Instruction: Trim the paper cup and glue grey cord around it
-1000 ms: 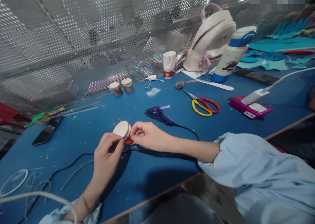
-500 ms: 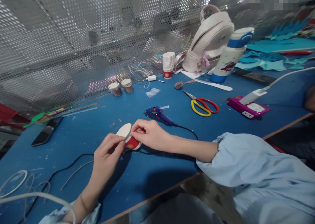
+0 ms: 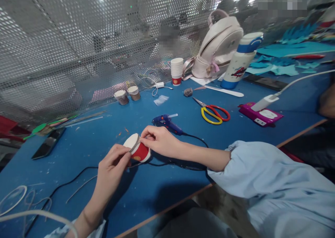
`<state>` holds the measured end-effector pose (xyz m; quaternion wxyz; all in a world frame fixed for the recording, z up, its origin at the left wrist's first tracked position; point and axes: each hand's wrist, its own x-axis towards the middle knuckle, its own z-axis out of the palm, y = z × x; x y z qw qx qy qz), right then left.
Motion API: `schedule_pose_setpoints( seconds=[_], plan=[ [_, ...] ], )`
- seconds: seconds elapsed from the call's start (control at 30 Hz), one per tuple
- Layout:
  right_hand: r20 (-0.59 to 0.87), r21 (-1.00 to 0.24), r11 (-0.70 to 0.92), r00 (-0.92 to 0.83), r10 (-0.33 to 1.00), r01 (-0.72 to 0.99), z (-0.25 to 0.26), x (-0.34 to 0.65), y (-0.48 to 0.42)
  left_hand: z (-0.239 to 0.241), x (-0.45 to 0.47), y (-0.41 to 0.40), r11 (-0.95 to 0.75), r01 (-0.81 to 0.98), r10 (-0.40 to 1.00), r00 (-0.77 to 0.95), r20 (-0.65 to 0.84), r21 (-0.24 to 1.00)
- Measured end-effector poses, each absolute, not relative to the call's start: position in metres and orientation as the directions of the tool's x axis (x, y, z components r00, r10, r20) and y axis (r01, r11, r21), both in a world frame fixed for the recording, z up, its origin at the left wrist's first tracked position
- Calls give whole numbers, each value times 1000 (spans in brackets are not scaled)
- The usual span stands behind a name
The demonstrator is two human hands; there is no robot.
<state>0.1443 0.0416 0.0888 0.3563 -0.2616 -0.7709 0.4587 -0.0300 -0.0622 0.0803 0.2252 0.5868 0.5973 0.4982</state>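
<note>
A small red paper cup (image 3: 139, 151) lies tilted on its side just above the blue table (image 3: 110, 126), its pale base turned up and to the left. My left hand (image 3: 113, 164) pinches it from below on the left. My right hand (image 3: 159, 140) closes its fingertips on the rim of the base from the right. A blue glue gun (image 3: 166, 123) lies just behind my right hand, its black cord running under my forearm.
Yellow and red scissors (image 3: 213, 113), a pink power strip (image 3: 260, 115) with a white plug, a stack of paper cups (image 3: 176, 70), a white bottle (image 3: 239, 62), a pale backpack (image 3: 220, 43) and two small cups (image 3: 127, 93) stand beyond. A phone (image 3: 48, 143) and wire loops (image 3: 15, 198) lie left.
The cup has turned between my fingers, so more of its red side shows, and it sits a little lower and to the right. Both hands kept their hold.
</note>
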Motion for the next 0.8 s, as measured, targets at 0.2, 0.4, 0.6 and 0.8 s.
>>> schedule_pose_setpoints(
  seconds=[0.2,0.4,0.6,0.8],
  plan=[
    [296,-896,435,-615,731,86,88,144,43,74,-36,-61,-205,427,939,-168,300,881],
    [340,-866,498,-668,662,53,84,145,48,72,-41,-60,-214,357,952,-133,276,909],
    [327,-842,536,-731,599,63,87,148,49,74,-46,-61,-216,381,961,-78,264,899],
    [336,-789,608,-767,547,88,92,151,49,75,-50,-59,-207,398,965,-67,254,894]
  ],
)
